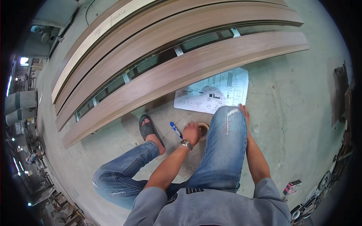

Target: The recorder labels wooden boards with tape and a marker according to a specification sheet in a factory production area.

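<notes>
My left hand (192,134), with a watch on its wrist, is low over the floor, its fingers curled on the left edge of a tan roll of tape (206,128). A blue and white marker (175,129) lies just left of that hand. Beyond my raised knee a printed drawing sheet (196,100) lies on the floor, its far edge under a long wooden board. My right hand (245,113) reaches past the knee's right side to the sheet's near right corner. Its visible fingers are stretched out; the knee hides the rest.
Several long brown wooden boards (181,69) span the far side, raised on metal supports (178,50). My sandalled foot (148,130) is left of the marker. A small pink and black box (292,187) stands at lower right, near clutter along the wall.
</notes>
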`<state>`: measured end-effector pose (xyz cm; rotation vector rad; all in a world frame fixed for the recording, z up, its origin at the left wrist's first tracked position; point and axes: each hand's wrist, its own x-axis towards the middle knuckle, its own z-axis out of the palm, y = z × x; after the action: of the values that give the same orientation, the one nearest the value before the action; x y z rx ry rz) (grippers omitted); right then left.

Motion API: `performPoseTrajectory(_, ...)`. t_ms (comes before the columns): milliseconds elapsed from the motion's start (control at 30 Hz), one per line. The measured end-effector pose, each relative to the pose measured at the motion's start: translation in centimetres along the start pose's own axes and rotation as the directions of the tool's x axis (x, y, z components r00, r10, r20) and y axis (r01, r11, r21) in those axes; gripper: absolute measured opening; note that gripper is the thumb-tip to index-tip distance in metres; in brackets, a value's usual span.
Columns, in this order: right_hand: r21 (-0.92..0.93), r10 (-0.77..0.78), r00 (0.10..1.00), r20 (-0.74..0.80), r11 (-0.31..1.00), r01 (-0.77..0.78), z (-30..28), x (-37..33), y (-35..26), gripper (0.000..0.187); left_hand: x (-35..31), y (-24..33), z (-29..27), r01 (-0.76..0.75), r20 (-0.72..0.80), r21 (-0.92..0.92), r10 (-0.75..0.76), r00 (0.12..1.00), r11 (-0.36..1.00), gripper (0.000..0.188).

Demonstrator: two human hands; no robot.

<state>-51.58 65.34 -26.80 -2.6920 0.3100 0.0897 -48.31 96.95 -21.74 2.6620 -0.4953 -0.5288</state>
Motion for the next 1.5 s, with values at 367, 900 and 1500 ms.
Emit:
performPoseTrajectory(367, -0.102, 0.062, 0.996, 0.066, 0.993, -0.055, -1.2, 2.0, 1.4, 0.036, 0.2, -1.4, 0.4, 0.250, 0.141, 0.046, -0.254, 0.957, 0.967, 0.036)
performPoseTrajectory(900, -0.134, -0.144, 0.893, 0.426, 0.966, 0.220, -3.5, 2.5, 1.0, 0.059, 5.6, 9.2, -34.0, 0.013, -0.476, -0.250, -0.134, 0.869, 0.968, 0.025)
performPoseTrajectory(1500, -0.015, 0.201, 0.966, 0.166, 0.979, -0.201, -0.2, 7.4, -0.9, 0.052, -5.3, 0.6, -49.3, -0.108, -0.742, 0.086, 0.136, 0.656, 0.990, 0.009)
